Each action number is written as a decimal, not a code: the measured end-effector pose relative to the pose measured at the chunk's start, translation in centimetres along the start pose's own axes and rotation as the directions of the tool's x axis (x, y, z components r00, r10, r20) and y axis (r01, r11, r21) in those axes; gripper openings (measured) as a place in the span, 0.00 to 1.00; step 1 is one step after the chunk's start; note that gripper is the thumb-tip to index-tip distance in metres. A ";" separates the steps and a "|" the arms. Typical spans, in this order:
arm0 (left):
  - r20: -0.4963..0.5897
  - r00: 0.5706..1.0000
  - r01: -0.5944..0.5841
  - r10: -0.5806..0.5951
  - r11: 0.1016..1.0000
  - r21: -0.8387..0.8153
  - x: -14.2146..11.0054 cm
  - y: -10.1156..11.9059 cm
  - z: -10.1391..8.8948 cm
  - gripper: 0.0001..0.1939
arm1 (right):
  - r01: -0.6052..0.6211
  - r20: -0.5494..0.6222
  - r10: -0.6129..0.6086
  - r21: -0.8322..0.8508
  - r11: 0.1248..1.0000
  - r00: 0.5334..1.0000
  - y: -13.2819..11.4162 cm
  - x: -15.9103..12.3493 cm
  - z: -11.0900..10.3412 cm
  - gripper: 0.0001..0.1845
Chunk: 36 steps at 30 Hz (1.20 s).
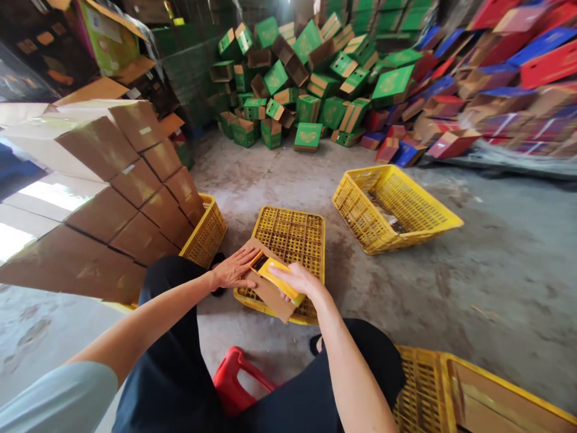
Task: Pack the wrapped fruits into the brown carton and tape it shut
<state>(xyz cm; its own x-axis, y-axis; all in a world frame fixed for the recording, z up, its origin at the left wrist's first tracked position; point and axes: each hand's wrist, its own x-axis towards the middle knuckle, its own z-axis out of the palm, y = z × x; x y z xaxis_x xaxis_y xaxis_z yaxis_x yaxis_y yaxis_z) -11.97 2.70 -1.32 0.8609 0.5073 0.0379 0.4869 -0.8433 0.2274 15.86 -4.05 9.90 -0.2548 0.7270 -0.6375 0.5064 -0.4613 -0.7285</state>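
Observation:
A flat brown piece of cardboard (273,299) lies slantwise across an upturned yellow plastic crate (292,231) between my knees. Fingers spread, my left hand (234,268) rests flat on the cardboard's far left part. In my right hand (297,279) is a yellow tape dispenser (276,272), its dark front end pointing toward my left hand. The dispenser is over the cardboard and seems to touch it. The tape itself is too small to make out.
Stacked brown cartons (130,186) stand at left, beside a yellow crate (210,231). Another yellow crate (406,210) is at right, and one with cardboard (505,397) at lower right. A red stool (237,382) is below me. Green boxes (309,133) and red-blue boxes (455,143) pile up behind.

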 end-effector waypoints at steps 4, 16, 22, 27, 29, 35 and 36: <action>0.000 1.000 -0.004 0.004 1.000 -0.012 0.0 -0.1 0.0 0.54 | -0.013 -0.003 0.013 0.046 0.999 1.000 0.9 -1.0 -0.4 0.26; -0.036 0.997 -0.062 0.061 0.998 -0.012 0.4 1.4 0.4 0.54 | -0.005 -0.049 0.010 0.110 0.994 0.999 2.4 -2.5 -0.3 0.23; -0.050 0.977 -0.208 0.207 0.978 -0.016 0.5 2.4 1.6 0.55 | -0.028 -0.047 0.030 0.045 0.999 0.998 2.1 -2.0 0.1 0.26; -0.035 0.977 -0.209 0.209 0.978 -0.001 0.5 1.9 1.7 0.54 | -0.023 -0.029 0.025 0.058 0.998 0.999 2.3 -2.9 0.0 0.24; -0.012 0.982 -0.188 0.188 0.982 -0.007 0.6 1.8 1.6 0.53 | -0.027 -0.015 0.028 0.066 0.997 0.999 2.9 -3.4 -0.3 0.23; 0.023 0.989 -0.142 0.143 0.989 -0.044 0.8 2.3 1.0 0.55 | 0.016 -0.029 -0.014 0.086 0.996 0.999 4.7 -4.4 -0.8 0.25; 0.025 0.990 -0.135 0.136 0.990 -0.041 0.8 2.4 1.0 0.55 | 0.017 -0.036 -0.014 0.085 0.996 0.999 4.8 -4.4 -0.8 0.25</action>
<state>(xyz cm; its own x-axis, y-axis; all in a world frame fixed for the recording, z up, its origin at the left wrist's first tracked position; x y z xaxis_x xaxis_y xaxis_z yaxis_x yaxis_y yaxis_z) -9.96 0.93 -1.69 0.9225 0.3834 0.0446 0.3599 -0.8961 0.2597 20.03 -9.00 9.42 -0.2323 0.7515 -0.6175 0.4301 -0.4901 -0.7582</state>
